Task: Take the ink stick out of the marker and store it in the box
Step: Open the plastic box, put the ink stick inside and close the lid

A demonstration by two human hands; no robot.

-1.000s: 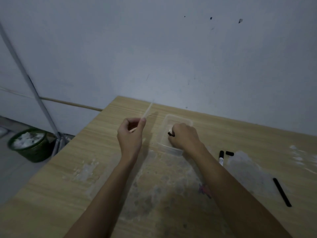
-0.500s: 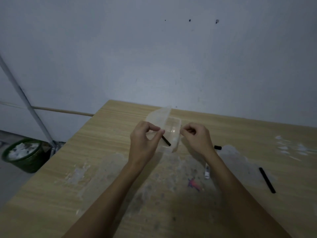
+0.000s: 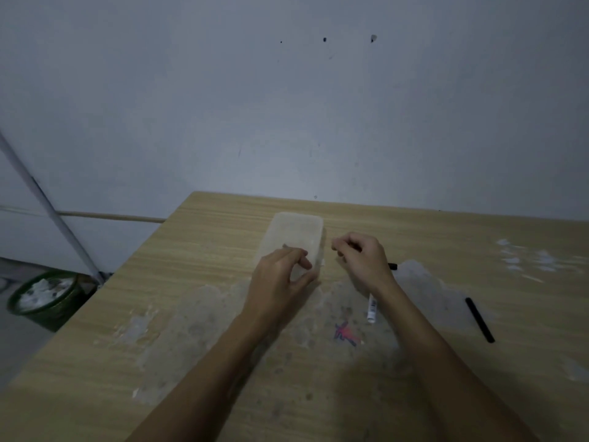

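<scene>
a translucent plastic box (image 3: 294,239) with its lid on lies on the wooden counter (image 3: 197,260), near the far edge by the grey wall (image 3: 287,106). the left hand (image 3: 280,279) rests on the near end of the box, fingers and thumb curled onto the lid. the right hand (image 3: 363,260) sits just right of the box, apart from it, fingers loosely curled with thumb and forefinger pinched together; whether anything is between them cannot be told. the white marker (image 3: 371,309) body lies on the counter just beside the right wrist, partly hidden under it. a small black piece (image 3: 392,266) shows behind the right hand. a black stick (image 3: 479,319), likely an ink stick, lies well apart to the right on the counter. the box is too cloudy to show its contents. pale smears and a red-blue scribble (image 3: 345,333) mark the counter between the forearms. a green bin (image 3: 43,298) stands on the floor at left.
</scene>
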